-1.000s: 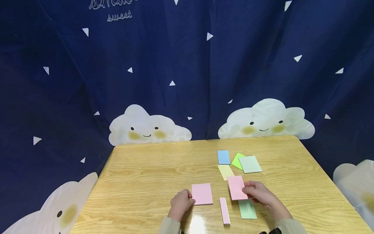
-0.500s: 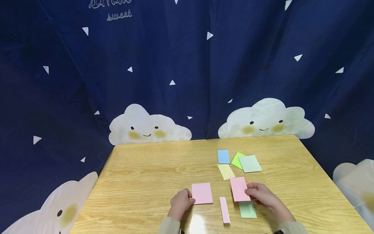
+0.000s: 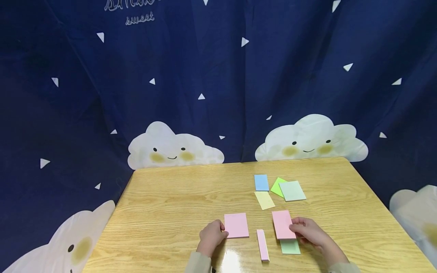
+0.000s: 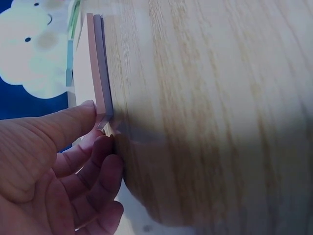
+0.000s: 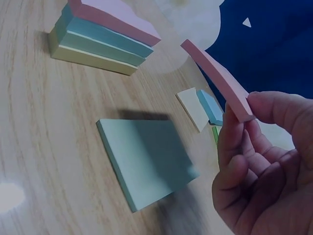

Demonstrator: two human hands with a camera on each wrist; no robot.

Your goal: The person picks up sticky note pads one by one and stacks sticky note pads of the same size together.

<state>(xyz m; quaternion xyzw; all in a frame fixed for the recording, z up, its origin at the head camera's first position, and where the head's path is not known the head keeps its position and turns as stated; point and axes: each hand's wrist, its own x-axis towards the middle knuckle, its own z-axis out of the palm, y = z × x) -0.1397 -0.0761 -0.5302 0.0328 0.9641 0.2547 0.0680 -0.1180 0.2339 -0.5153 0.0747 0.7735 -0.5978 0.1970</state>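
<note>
With 12 o'clock pointing away from the person, the narrow stack (image 3: 263, 245) comes nearest; the right wrist view shows pink on top of other colours. At its 3 o'clock lies the green pad (image 3: 290, 247). Over that, the right hand (image 3: 308, 230) pinches the small pink pad (image 3: 284, 224) by its edge, from 3 to 4 o'clock, probably to leave the rest unobstructed; the pad is raised, shading the green below.

The left hand (image 3: 212, 237) pinches the square pink pad (image 3: 236, 225) at its 8 o'clock corner, thumb on top, likely to steady it.

Beyond, the yellow pad (image 3: 264, 200) lies at 11 o'clock from the raised pad, with the blue pad (image 3: 261, 183) at its 12. At its 2, the mint pad (image 3: 292, 190) overlaps the lime pad (image 3: 278, 187), perhaps set aside loosely. A dark curtain (image 3: 205, 57) hangs behind.
</note>
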